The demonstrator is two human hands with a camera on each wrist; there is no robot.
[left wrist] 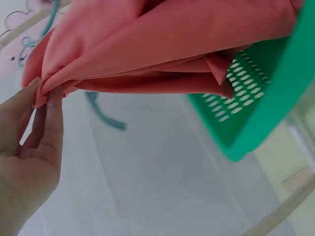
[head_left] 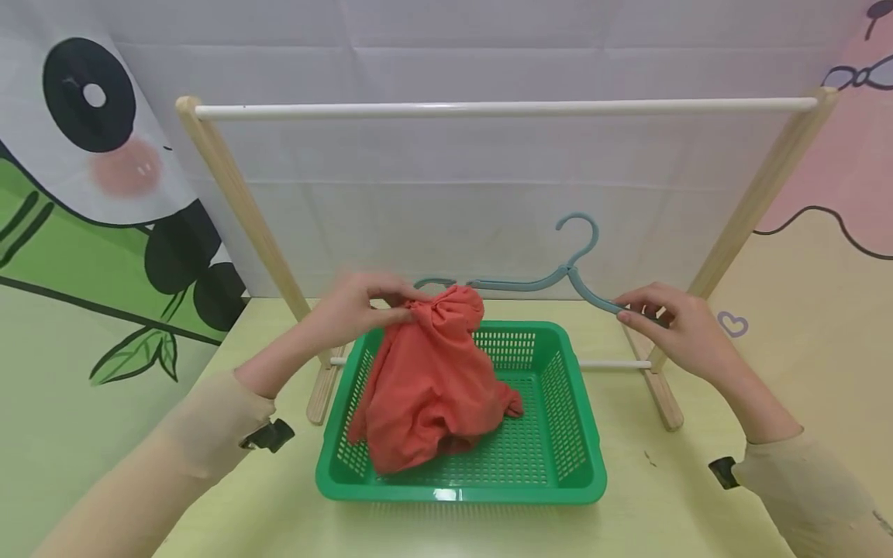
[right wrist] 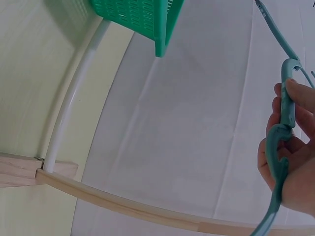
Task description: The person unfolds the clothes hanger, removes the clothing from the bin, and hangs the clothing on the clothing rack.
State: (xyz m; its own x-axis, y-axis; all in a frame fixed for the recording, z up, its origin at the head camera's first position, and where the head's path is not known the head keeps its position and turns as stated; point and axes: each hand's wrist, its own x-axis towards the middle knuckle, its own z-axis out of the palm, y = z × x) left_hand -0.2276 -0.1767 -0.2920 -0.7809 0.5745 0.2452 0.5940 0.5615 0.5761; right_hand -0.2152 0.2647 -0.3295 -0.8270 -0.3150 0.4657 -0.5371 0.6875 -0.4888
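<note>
A bunched red cloth garment (head_left: 436, 387) hangs down into the green basket (head_left: 460, 494), its lower part over the basket's left side. My left hand (head_left: 366, 310) pinches the gathered top of the garment; in the left wrist view that hand (left wrist: 37, 142) has thumb and fingertips on the fabric's edge. With my right hand (head_left: 673, 325) I hold a blue-green hanger (head_left: 519, 285) by its right arm. The hanger's hook points up, and its left end shows just behind the garment's top. Seen from the right wrist, the fingers curl round the hanger (right wrist: 287, 105).
Behind the basket stands a wooden rack with a white top rail (head_left: 502, 109), slanting wooden posts (head_left: 240, 201) and a lower bar (head_left: 614, 364). The pale yellow table (head_left: 265, 496) bears basket and rack. A white sheet (head_left: 446, 209) hangs behind, with cartoon prints at both sides.
</note>
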